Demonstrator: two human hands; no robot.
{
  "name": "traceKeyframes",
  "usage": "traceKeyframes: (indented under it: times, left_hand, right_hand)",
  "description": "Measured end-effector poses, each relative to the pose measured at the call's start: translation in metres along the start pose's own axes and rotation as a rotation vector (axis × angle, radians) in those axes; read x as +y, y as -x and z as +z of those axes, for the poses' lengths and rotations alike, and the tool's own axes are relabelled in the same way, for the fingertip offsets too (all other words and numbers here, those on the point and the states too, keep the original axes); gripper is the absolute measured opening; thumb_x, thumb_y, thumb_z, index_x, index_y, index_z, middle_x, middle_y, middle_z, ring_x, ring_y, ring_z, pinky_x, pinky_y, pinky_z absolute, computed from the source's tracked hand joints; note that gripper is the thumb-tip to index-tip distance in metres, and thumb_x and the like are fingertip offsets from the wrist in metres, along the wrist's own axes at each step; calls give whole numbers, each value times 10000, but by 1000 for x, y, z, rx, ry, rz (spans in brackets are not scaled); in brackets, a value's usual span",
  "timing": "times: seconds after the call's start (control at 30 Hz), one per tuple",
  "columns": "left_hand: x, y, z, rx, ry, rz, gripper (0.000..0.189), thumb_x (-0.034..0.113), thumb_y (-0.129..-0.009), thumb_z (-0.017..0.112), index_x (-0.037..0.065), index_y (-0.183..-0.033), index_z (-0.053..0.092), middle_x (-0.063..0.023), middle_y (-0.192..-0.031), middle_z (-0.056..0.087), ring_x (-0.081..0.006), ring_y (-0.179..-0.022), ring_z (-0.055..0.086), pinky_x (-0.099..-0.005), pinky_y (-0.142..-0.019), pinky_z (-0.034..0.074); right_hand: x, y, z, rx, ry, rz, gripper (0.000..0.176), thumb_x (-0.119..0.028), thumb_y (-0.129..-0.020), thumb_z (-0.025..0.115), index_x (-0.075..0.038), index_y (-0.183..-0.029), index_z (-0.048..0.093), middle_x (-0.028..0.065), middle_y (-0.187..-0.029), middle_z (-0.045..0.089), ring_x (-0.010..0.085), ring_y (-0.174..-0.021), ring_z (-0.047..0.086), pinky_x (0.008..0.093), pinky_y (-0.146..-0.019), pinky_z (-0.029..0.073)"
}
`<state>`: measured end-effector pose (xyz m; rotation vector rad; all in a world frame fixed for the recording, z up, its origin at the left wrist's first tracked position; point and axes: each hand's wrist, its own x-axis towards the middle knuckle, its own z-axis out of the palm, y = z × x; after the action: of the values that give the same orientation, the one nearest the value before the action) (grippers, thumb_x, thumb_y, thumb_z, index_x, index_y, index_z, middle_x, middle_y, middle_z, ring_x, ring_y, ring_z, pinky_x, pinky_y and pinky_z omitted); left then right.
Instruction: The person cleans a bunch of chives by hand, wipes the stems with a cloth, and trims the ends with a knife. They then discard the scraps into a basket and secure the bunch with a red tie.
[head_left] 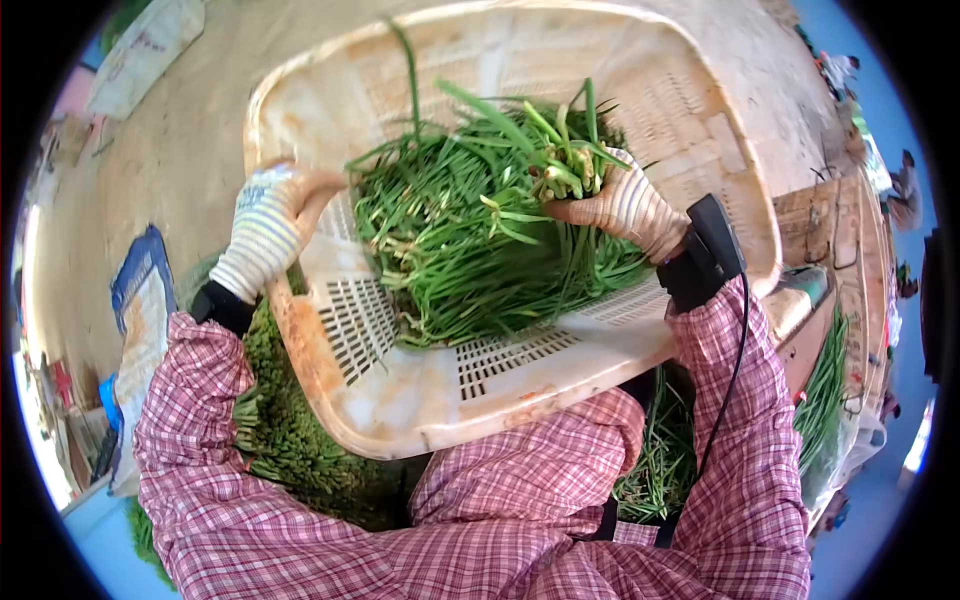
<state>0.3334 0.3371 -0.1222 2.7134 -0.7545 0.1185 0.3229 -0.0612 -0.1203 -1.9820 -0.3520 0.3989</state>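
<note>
A large white plastic basket (pixel 345 425) with slotted sides tilts toward me over my lap. Long green stalks (pixel 470 260) lie heaped inside it. My right hand (pixel 625 205), in a striped knit glove with bare fingertips, is closed round a bunch of green stalks (pixel 570 165), cut ends up, above the right part of the heap. At the basket's left rim is my left hand (pixel 275 215), gloved the same way, its fingers partly hidden at the rim and its thumb toward the inside.
Piled green bundles (pixel 300 430) lie under the basket at the left. More loose stalks (pixel 660 450) are at the lower right, and others (pixel 825 390) lie by a wooden crate (pixel 845 230). A blue and white sack (pixel 145 300) is at left. Several people are far right.
</note>
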Motion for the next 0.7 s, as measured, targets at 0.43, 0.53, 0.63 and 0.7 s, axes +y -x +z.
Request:
traceKeyframes:
  times: [0.43, 0.53, 0.63, 0.7]
  left_hand:
    - [179, -100, 54, -296, 1056, -317, 426, 131, -947, 692, -24, -1332, 594, -104, -1102, 699, -171, -940, 651, -319, -795, 569]
    - [188, -114, 62, -137, 1107, -169, 260, 66, -938, 676, -41, -1173, 649, -72, -997, 703, -136, -814, 635, -295, -694, 552]
    - [203, -121, 59, -149, 1254, -271, 230, 41, -928, 670, -36, -1144, 650, -75, -986, 704, -164, -806, 652, -308, -665, 564]
    - [210, -131, 52, -173, 1210, -324, 285, 67, -909, 706, -29, -1171, 650, -87, -1005, 709, -185, -867, 668, -327, -707, 576]
  right_hand:
    - [-3, 36, -23, 271, -306, -120, 475, -89, -761, 838, -34, -1204, 672, 35, -1079, 729, 134, -980, 651, 308, -880, 535]
    - [-1, 41, -24, 302, -397, -128, 613, -64, -714, 883, -33, -1271, 628, 31, -1138, 717, 130, -1036, 636, 301, -923, 524]
    - [-9, 54, -23, 286, -434, -115, 782, -63, -664, 927, -37, -1358, 569, 25, -1186, 701, 127, -1092, 612, 298, -969, 505]
    - [-5, 52, -22, 318, -403, -91, 773, -69, -674, 922, -35, -1361, 569, 26, -1184, 702, 124, -1092, 612, 298, -967, 506]
